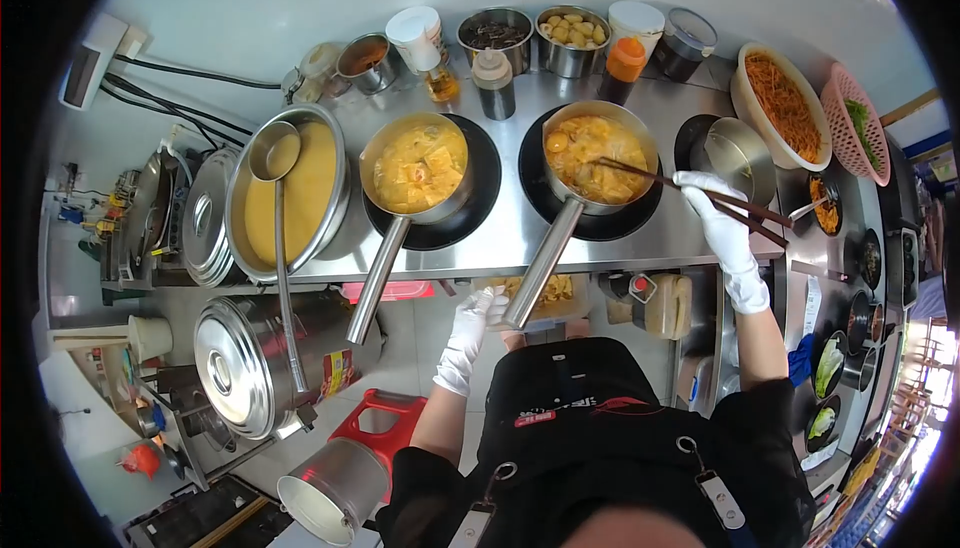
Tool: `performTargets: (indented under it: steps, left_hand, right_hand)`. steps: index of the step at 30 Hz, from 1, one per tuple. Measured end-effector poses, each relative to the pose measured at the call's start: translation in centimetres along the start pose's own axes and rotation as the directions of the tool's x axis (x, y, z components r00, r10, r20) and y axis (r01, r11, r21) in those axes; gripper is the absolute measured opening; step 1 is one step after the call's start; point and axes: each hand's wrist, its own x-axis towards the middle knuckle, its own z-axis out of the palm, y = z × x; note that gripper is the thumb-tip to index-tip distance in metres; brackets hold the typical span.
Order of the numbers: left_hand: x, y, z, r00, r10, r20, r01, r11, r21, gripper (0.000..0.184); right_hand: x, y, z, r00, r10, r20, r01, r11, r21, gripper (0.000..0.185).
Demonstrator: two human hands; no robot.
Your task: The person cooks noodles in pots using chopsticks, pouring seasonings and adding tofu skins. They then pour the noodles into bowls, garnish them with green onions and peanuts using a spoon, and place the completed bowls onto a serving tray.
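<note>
My right hand (722,233), in a white glove, is closed around long brown chopsticks (640,172). Their tips dip into the right saucepan (552,180), among yellow broth, tofu-like pieces and a round yellow item. My left hand (478,326), also gloved, is below the counter's front edge, just left of the end of that pan's metal handle (545,263). Its fingers are loosely curved and apart, with nothing visible in them. A second saucepan (366,173) with similar yellow food stands to the left, its handle pointing toward me. Both pans rest on round black cooking plates.
At left a large basin (340,203) of yellow broth holds a ladle (281,238). Sauce bottles (494,88) and metal pots (570,63) line the back. To the right are an empty-looking pot (735,153) and a bowl of orange shreds (785,108). Below sits a lidded stockpot (235,368).
</note>
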Motion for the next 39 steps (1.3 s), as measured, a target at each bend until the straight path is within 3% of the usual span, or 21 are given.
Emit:
performTargets:
  steps: [2, 4, 5, 6, 9, 10, 12, 16, 17, 21, 25, 28, 34, 36, 37, 39]
  left_hand:
    - [-0.4, 1.8, 1.9, 0.996, 0.018, 0.09, -0.018, 1.0, -0.008, 0.047]
    - [-0.9, 4.8, 4.2, 0.917, -0.157, 0.367, 0.21, 0.971, -0.11, 0.057]
    - [-1.1, 6.6, 5.5, 0.902, -0.198, 0.384, 0.267, 0.954, -0.136, 0.062]
    - [0.0, 6.6, 5.9, 0.88, -0.215, 0.424, 0.313, 0.933, -0.177, 0.059]
    - [0.9, 8.4, 7.1, 0.81, -0.146, 0.568, 0.266, 0.955, -0.133, 0.049]
    - [1.1, 9.1, 7.7, 0.799, -0.176, 0.575, 0.26, 0.963, -0.067, 0.048]
    - [1.5, 10.2, 8.7, 0.785, -0.247, 0.568, 0.263, 0.963, 0.056, 0.05]
    - [1.8, 7.6, 10.1, 0.762, -0.335, 0.554, 0.44, 0.895, -0.065, 0.053]
    - [1.6, 6.7, 10.6, 0.784, -0.345, 0.516, 0.422, 0.906, -0.035, 0.049]
    - [-0.4, 5.5, 13.3, 0.839, -0.28, 0.467, 0.314, 0.949, 0.006, 0.027]
    - [-1.0, 4.3, 13.4, 0.832, -0.264, 0.488, 0.318, 0.948, -0.03, 0.026]
    - [-2.2, 5.6, 12.9, 0.812, -0.259, 0.522, 0.299, 0.954, 0.008, 0.026]
    - [-4.8, 10.8, 11.0, 0.8, -0.293, 0.523, 0.197, 0.952, 0.232, 0.025]
    - [-5.9, 13.2, 11.2, 0.784, -0.29, 0.548, 0.136, 0.943, 0.304, 0.025]
    - [-6.7, 14.5, 11.7, 0.764, -0.312, 0.564, 0.132, 0.932, 0.337, 0.035]
    - [-7.8, 16.2, 12.4, 0.737, -0.316, 0.597, 0.101, 0.926, 0.364, 0.032]
  right_hand:
    - [0.6, 0.6, -0.8, 1.0, -0.001, -0.027, 0.001, 1.0, 0.011, 0.012]
    - [0.6, 0.0, -2.5, 0.999, -0.026, -0.028, 0.028, 0.997, 0.079, 0.012]
    - [0.5, -0.5, -3.6, 0.998, 0.046, -0.03, -0.04, 0.983, 0.179, 0.012]
    - [0.7, -0.3, -4.7, 0.999, -0.029, -0.038, 0.034, 0.991, 0.131, 0.011]
    - [1.6, 0.2, -7.2, 0.999, 0.033, 0.036, -0.04, 0.979, 0.199, 0.013]
    - [1.8, 0.4, -7.6, 0.997, 0.063, 0.039, -0.07, 0.973, 0.219, 0.012]
    - [2.4, 1.2, -8.0, 0.999, -0.037, 0.013, 0.033, 0.976, 0.217, 0.012]
    - [2.9, 4.3, -6.8, 1.0, -0.026, -0.01, 0.028, 0.981, 0.192, 0.016]
    - [2.7, 4.0, -6.3, 0.998, 0.055, 0.02, -0.057, 0.983, 0.173, 0.018]
    - [1.4, 5.1, -5.6, 1.0, 0.005, -0.019, 0.001, 0.954, 0.298, 0.015]
    - [-1.6, 4.3, -5.9, 0.995, 0.083, -0.049, -0.063, 0.944, 0.324, 0.015]
    - [-3.2, 2.8, -5.9, 0.995, 0.049, -0.083, -0.019, 0.944, 0.329, 0.012]
    - [-7.9, -2.7, -7.9, 0.988, 0.012, -0.153, 0.025, 0.971, 0.237, 0.014]
    - [-9.6, -3.9, -8.6, 0.971, -0.043, -0.235, 0.083, 0.983, 0.163, 0.017]
    - [-10.5, -5.0, -9.0, 0.962, -0.075, -0.264, 0.111, 0.986, 0.124, 0.017]
    - [-12.2, -7.2, -9.8, 0.935, -0.16, -0.316, 0.168, 0.986, 0.0, 0.019]
